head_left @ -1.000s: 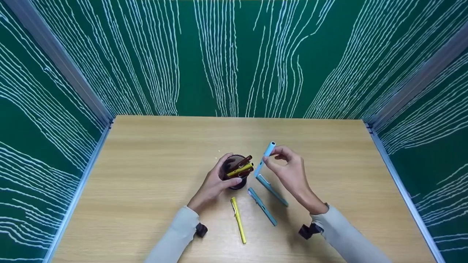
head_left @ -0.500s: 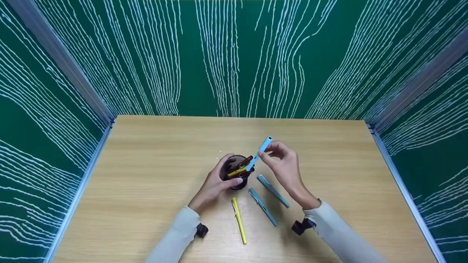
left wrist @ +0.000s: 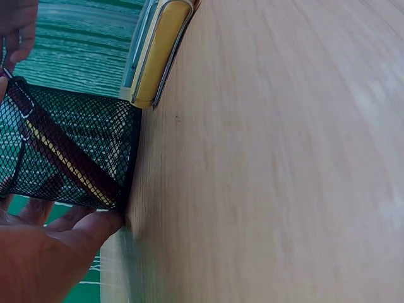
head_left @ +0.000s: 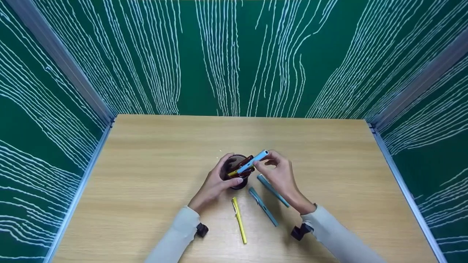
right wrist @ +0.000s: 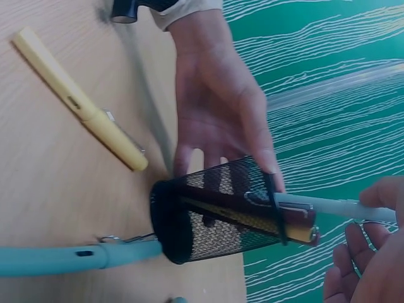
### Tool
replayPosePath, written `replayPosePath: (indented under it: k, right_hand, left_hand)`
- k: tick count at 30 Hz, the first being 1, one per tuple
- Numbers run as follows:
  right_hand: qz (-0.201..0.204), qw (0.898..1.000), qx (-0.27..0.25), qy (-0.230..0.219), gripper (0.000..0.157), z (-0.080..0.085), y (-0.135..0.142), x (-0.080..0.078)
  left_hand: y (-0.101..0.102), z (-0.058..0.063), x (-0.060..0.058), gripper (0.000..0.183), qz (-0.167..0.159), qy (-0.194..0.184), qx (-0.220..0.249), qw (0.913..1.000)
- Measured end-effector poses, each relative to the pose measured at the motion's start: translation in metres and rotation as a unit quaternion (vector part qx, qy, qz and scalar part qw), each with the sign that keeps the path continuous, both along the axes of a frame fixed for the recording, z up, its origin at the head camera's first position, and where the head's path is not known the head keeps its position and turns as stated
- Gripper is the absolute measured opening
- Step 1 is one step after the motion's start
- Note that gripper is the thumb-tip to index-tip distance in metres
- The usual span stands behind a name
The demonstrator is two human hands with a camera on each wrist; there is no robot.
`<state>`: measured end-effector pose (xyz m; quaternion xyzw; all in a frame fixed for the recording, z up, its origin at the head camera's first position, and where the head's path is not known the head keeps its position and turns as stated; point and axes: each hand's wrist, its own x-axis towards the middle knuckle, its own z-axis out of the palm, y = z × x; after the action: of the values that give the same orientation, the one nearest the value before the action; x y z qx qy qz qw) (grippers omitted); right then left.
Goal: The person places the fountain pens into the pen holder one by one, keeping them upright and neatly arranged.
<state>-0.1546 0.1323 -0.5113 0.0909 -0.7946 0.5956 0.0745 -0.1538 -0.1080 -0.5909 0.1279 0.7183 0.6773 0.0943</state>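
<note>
My left hand [head_left: 212, 186] grips a black mesh pen cup [right wrist: 173, 221], fingers and thumb around its sides. Dark brown pens [right wrist: 293, 216] and a yellow pen lean inside the cup, their ends above the rim. My right hand [head_left: 280, 177] pinches a light blue pen [head_left: 259, 157] near its upper end. The pen slants over the cup, and in the right wrist view its lower end is within the rim. A teal pen [head_left: 263, 207] and a second teal pen [head_left: 274, 191] lie on the table, right of the cup, the latter below my right hand.
A yellow pen [head_left: 239, 221] lies on the wooden table [head_left: 153, 153] between my forearms. Green walls [head_left: 252, 58] with white wavy lines enclose the table at the back and both sides, with grey posts at the corners.
My right hand has moved left with the light blue pen, bringing it from beside the cup to over it and then lower into its mouth. My left hand and the cup stay in place.
</note>
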Motion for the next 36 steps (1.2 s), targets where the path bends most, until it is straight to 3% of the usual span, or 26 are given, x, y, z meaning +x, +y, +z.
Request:
replayPosePath:
  k: [11,18,36]
  right_hand:
    - [0.002,1.000,0.028,-0.003,0.011,-0.014,-0.002,0.005]
    - [-0.001,1.000,0.014,-0.023,0.012,-0.016,-0.004,0.005]
    - [-0.001,1.000,0.021,-0.007,0.012,-0.020,-0.001,0.004]
  left_hand:
    - [0.002,-0.001,-0.002,0.084,-0.007,0.022,0.018,0.9996]
    - [0.002,-0.001,0.000,0.089,0.001,-0.017,0.048,0.9987]
    - [0.002,-0.001,0.000,0.089,-0.001,-0.012,0.039,0.9992]
